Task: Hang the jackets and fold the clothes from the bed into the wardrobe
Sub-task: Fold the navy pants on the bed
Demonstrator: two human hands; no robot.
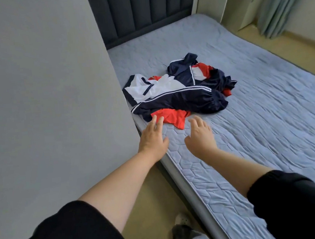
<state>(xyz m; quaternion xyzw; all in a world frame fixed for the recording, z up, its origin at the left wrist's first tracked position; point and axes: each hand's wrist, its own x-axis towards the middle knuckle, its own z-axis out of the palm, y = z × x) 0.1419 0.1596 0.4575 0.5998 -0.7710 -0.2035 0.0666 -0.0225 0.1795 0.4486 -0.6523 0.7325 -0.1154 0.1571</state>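
Item: tangled navy, white and red tracksuit jackets (181, 91) on quilted grey-blue mattress (266, 129); my left hand (152, 136) and right hand (200, 136), fingers spread and empty, should lift one garment free by its collar.

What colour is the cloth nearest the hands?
Red, seen in the head view, at the near edge of the pile.
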